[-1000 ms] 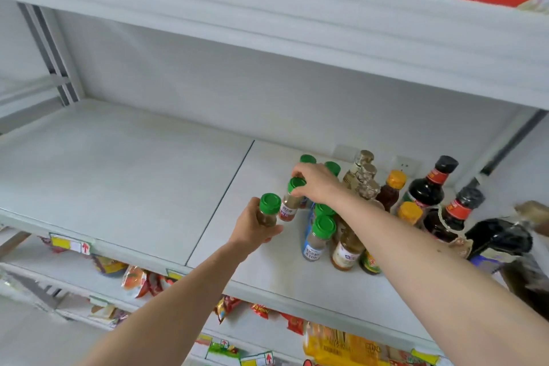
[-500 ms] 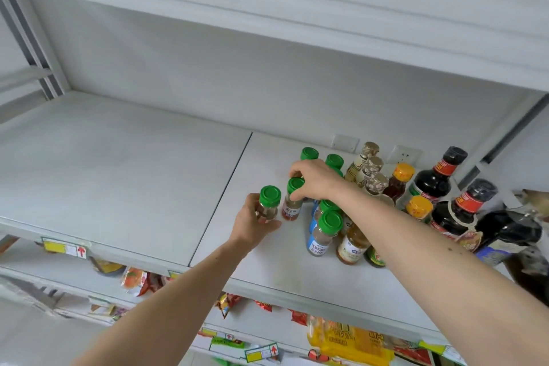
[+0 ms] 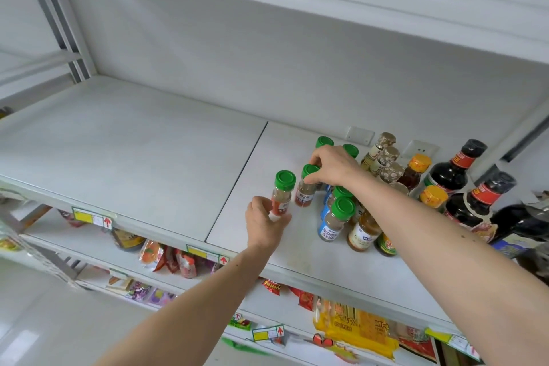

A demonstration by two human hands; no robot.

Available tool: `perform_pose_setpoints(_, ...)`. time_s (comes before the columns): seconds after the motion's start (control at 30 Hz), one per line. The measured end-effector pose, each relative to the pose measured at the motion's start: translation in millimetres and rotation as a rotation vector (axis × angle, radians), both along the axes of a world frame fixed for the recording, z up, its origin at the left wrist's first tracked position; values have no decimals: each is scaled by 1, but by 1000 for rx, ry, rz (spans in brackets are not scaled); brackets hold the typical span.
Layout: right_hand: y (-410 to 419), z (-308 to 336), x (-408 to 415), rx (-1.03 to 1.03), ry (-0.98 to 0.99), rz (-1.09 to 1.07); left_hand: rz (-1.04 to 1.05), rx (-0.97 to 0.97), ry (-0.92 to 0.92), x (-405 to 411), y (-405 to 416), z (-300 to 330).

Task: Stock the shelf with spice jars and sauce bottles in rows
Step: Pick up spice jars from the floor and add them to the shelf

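Head view: the left hand grips the base of a green-capped spice jar standing on the shelf. The right hand pinches the cap of a second jar just beside it. Dark sauce bottles stand at right.

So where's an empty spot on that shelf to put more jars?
The shelf is bare left of the seam, out to the upright post. A bare strip runs along the front edge. It's crowded on the right, around the green-capped jars and dark sauce bottles.
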State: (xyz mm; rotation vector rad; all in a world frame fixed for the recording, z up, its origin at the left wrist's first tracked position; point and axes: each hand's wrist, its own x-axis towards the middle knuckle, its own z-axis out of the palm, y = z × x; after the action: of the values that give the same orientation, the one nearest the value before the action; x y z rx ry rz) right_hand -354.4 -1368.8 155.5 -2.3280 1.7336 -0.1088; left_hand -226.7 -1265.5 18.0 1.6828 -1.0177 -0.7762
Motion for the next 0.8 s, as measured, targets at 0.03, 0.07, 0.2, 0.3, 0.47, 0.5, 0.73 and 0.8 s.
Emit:
perform_pose_setpoints(0.03, 0, 0, 0, -3, -2, -6, -9, -3, 3, -2, 1, -1)
perform_pose_setpoints(0.07, 0, -1, 0, -7, -2, -13, -26, 4, 14, -5, 3, -1)
perform_pose_setpoints(0.2, -1, -1, -1, -25, 13, -19, -96, 30, 71, -14, 3, -3)
perform_pose_setpoints(0.3, -3, -1, -3, -16, 3, -18, -164, 61, 116, -23, -1, -6)
perform_pose_setpoints(0.47, -8, -2, -8, -22, 9, -23, -307, 102, 227, -39, -7, -6)
perform_pose_setpoints(0.5, -8, -2, -9, -28, 6, -21, -319, 104, 240, -40, -9, -5)
perform_pose_setpoints(0.73, -11, -2, -11, -51, -17, -7, -396, 82, 193, -47, -23, 0)
perform_pose_setpoints(0.8, -11, -2, -11, -55, -8, -2, -398, 82, 175, -49, -26, 0)
